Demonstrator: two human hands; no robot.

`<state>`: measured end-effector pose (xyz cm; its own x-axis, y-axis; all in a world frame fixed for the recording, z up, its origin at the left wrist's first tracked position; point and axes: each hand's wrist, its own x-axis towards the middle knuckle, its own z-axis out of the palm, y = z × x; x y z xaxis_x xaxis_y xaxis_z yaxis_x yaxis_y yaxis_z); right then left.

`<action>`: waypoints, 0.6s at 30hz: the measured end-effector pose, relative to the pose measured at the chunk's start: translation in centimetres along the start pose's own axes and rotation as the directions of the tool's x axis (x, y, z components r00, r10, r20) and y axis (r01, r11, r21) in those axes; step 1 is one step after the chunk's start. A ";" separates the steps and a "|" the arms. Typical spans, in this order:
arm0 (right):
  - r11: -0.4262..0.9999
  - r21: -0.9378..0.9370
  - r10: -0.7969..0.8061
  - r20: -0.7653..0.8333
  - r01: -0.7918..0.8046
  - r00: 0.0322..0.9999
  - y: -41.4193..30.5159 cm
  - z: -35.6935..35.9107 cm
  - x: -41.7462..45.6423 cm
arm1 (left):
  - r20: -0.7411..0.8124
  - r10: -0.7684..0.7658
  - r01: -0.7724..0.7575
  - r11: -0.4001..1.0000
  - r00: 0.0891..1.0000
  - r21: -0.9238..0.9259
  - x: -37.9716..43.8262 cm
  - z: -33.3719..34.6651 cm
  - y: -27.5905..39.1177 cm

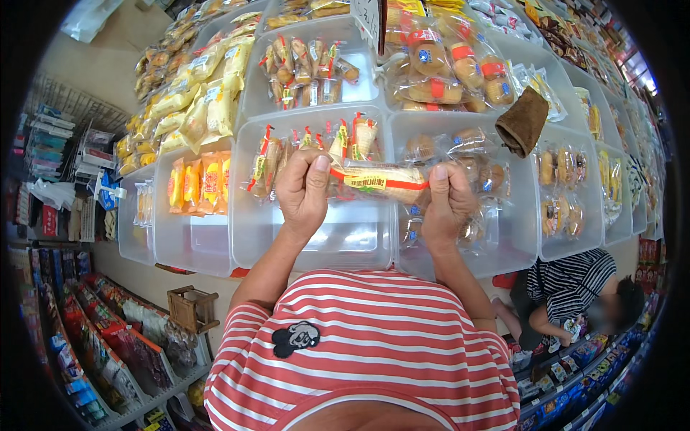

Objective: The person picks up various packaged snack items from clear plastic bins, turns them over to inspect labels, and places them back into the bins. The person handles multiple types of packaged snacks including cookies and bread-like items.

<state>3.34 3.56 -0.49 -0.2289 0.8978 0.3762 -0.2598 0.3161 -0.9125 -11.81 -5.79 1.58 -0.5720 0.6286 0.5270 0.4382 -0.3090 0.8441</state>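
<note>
Between my two hands stretches a clear-wrapped, cone-shaped pastry (396, 180) with a red stripe and a yellow printed label. My left hand (304, 186) pinches one end of its wrapper between thumb and fingers. At the other end, my right hand (448, 199) grips the wrapper the same way. The pastry is held level above a translucent plastic bin (345, 231). Similar wrapped pastries (364, 137) stand and lie in the back half of that bin, partly hidden by my hands. Beneath my right hand is a neighbouring bin with round wrapped cakes (469, 141).
A folded brown cloth (523, 123) rests on the bin dividers at right. Orange packets (200, 183) fill a bin at left. A handwritten sign (369, 21) stands at the back. A wooden stool (192, 308) is on the floor; a person (571, 296) crouches by the right shelves.
</note>
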 end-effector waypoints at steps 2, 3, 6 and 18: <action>0.999 0.035 0.022 0.013 -0.022 1.000 -0.1 -0.1 -0.1 | -0.031 -0.040 0.040 0.999 0.999 -0.021 0.2 0.2 0.5; 0.998 0.054 0.033 0.020 -0.034 0.999 -0.2 -0.1 -0.1 | -0.047 -0.053 0.052 0.998 0.997 -0.037 0.2 0.2 0.4; 0.991 0.129 -0.033 0.077 0.023 0.996 0.1 -0.4 0.0 | -0.084 -0.101 0.094 0.992 0.991 -0.080 0.3 0.2 0.2; 0.979 0.118 -0.174 0.049 0.168 0.983 0.3 0.0 0.1 | -0.193 -0.051 0.036 0.996 0.980 -0.082 0.0 -0.2 -1.3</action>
<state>3.27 3.77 -0.70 -0.2262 0.8127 0.5369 -0.4034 0.4236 -0.8111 -12.51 -5.61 0.53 -0.7166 0.4944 0.4921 0.3587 -0.3438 0.8678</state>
